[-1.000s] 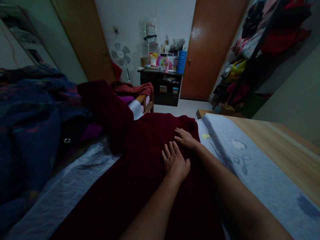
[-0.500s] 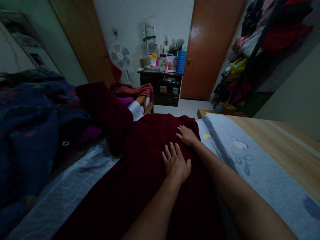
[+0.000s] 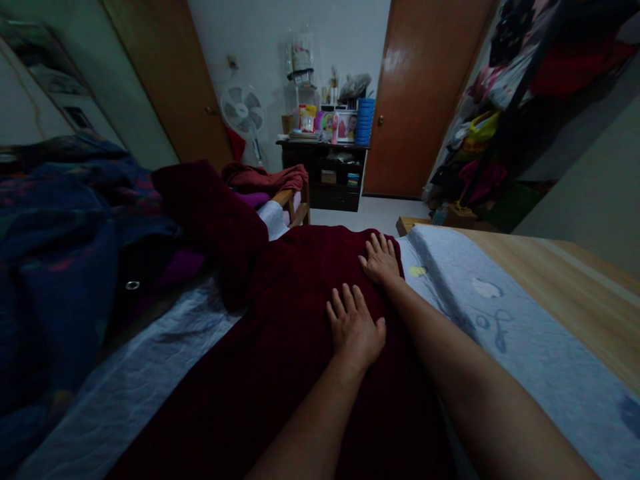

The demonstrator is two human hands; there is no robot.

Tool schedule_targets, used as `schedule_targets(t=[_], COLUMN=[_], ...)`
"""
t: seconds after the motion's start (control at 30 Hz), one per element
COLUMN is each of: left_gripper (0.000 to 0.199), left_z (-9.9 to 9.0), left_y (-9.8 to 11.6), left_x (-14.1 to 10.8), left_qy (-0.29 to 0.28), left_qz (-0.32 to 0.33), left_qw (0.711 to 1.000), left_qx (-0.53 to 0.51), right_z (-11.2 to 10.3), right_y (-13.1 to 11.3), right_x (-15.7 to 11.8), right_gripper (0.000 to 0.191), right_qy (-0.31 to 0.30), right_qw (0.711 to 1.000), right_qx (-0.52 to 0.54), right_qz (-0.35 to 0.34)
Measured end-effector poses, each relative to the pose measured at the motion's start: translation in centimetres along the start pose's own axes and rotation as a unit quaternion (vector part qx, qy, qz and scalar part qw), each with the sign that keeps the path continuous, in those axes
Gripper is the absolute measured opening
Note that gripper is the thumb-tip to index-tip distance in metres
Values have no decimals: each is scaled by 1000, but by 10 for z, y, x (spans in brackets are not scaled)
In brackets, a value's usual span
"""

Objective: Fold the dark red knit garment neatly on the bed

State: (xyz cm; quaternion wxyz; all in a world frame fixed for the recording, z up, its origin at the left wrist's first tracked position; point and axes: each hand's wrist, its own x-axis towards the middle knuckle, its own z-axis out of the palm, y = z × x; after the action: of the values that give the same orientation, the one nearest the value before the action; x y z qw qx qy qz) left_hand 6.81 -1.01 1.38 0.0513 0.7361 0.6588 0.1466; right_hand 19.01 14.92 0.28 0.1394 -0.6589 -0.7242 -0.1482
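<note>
A dark red cloth garment (image 3: 300, 293) is spread over the bed, and a long sleeve-like part (image 3: 210, 227) of it reaches off to the far left. My left hand (image 3: 354, 327) lies flat on its middle with the fingers spread. Farther off, my right hand (image 3: 381, 260) presses flat on the cloth close to its far right edge, fingers also apart. Neither hand grips anything. The garment's near end runs out of view under my forearms.
A pale blue quilted sheet (image 3: 480, 313) covers the bed under the garment, with bare wood (image 3: 575, 280) to the right. Blue patterned bedding (image 3: 60, 253) is heaped at the left. Beyond stand a white fan (image 3: 243, 110), a dark cabinet (image 3: 320, 177) and a brown door (image 3: 415, 100).
My right hand has slid slightly forward and right toward the garment's far right corner, its fingers now pointing more forward. The fold there looks flatter. My left hand has hardly moved.
</note>
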Motion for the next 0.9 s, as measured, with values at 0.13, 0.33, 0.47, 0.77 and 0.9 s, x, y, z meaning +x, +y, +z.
schedule_targets(t=[0.13,0.33,0.47,0.77,0.9], left_gripper=[82,81,81,81,82], left_z=[0,-1,-2,-3,-2], left_y=[0,1,1,1,1], left_x=[0,-1,-1,-1,-1], left_qy=[4,5,6,5,3], left_qz=[2,1,3,3,2], left_qw=[1000,1000,1000,1000,1000], left_qx=[6,6,4,-6,-4], right_z=[-1,-1,-2,-11,-12], right_y=[3,15,17,16,13], right_x=[5,13,15,32,45], right_gripper=[59,55,34,39,43], right_qy=[83,102,32,-109,-145], right_qw=[995,981,990,984,975], right_qx=[-9,31,43,27,27], right_qz=[58,163,131,142,164])
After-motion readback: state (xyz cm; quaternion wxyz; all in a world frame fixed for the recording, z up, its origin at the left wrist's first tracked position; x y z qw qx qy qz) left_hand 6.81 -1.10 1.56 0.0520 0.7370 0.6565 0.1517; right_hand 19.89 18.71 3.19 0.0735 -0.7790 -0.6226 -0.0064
